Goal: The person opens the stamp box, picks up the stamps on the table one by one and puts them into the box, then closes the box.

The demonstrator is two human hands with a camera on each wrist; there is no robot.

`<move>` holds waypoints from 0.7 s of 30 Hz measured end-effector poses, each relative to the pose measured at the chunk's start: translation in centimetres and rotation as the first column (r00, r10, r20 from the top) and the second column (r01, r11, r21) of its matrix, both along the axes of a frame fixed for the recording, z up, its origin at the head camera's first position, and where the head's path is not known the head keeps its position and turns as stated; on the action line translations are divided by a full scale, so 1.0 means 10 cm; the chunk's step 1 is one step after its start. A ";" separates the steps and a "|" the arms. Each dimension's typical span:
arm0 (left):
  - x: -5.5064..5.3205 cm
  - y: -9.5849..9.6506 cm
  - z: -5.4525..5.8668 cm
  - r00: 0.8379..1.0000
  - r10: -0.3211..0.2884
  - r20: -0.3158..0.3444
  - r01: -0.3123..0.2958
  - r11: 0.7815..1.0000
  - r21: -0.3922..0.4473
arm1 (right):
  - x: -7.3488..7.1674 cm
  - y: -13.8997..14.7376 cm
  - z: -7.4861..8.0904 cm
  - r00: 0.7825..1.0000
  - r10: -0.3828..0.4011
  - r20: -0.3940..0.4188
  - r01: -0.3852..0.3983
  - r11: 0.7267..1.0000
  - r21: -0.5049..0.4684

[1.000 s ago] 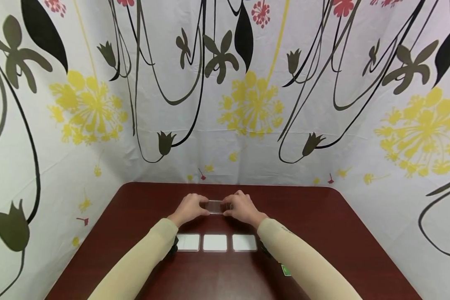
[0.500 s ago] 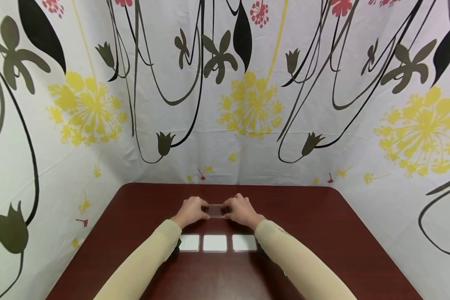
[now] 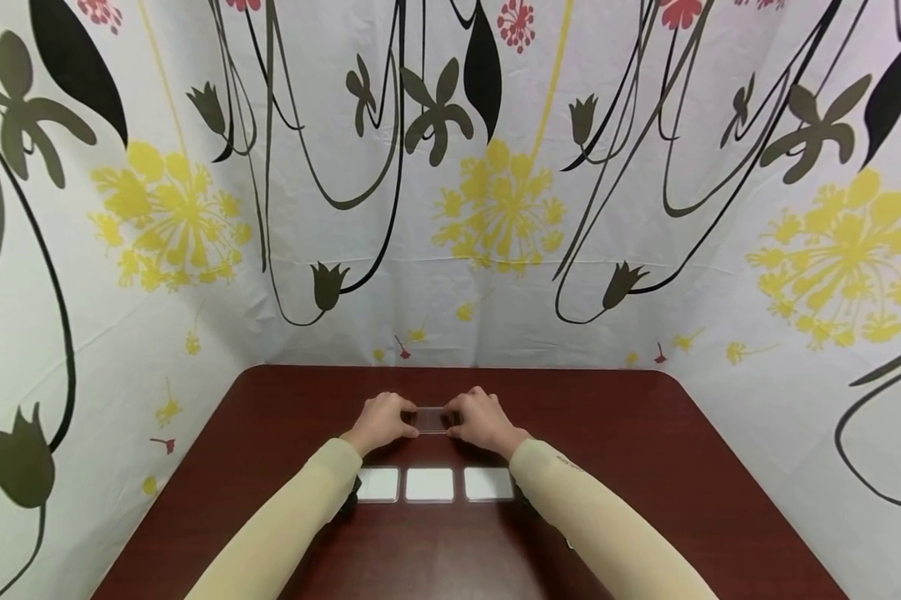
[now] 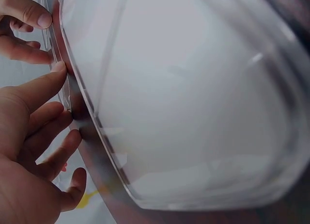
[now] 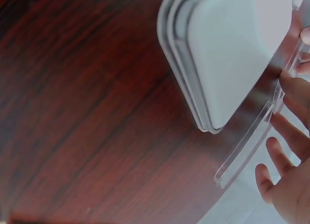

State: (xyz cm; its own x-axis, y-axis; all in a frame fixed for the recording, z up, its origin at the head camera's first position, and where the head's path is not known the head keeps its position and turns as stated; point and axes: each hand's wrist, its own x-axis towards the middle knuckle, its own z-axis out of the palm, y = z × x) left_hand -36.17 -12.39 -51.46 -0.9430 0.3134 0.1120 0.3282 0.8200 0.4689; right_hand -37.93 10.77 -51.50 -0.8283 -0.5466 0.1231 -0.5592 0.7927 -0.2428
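Note:
Between my two hands, near the far side of the table, is a clear plastic case or lid (image 3: 431, 420). My left hand (image 3: 381, 419) pinches its left end with thumb and fingers. At the opposite end, my right hand (image 3: 483, 419) pinches it in the same way. Closer to me lie three white rectangles with clear rims in a row: a left one (image 3: 378, 485), a middle one (image 3: 430, 485) and a right one (image 3: 488, 484). One clear-rimmed white case (image 4: 189, 103) fills much of the left wrist view. Whether the held piece touches the table cannot be told.
The dark red wooden table (image 3: 645, 467) has rounded far corners. A white floral cloth (image 3: 420, 208) hangs behind it and along both sides. In the right wrist view, a clear plastic strip or edge (image 5: 244, 141) reaches out beside my fingers.
Both hands have drawn the clear piece slightly toward me, then stayed almost still. My right sleeve now mostly covers a small green item seen earlier beside it.

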 end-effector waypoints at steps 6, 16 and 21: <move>0.01 0.00 0.00 1.000 0.006 0.013 -0.006 1.000 0.000 | 0.00 -0.01 -0.02 1.000 -0.003 0.006 0.003 1.000 -0.002; -0.01 0.01 -0.01 1.000 0.016 0.004 -0.016 0.999 -0.029 | 0.01 -0.03 0.00 1.000 -0.002 -0.012 0.003 1.000 0.028; -0.01 -0.02 -0.01 1.000 -0.017 0.019 0.016 1.000 0.004 | 0.02 -0.03 0.04 1.000 0.002 -0.009 -0.002 1.000 0.011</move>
State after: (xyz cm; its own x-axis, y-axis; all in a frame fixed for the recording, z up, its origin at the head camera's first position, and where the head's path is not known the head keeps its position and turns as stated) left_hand -36.27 -12.59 -51.59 -0.9396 0.3285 0.0957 0.3329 0.8127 0.4782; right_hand -37.71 10.45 -51.11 -0.8261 -0.5496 0.1247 -0.5629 0.7941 -0.2291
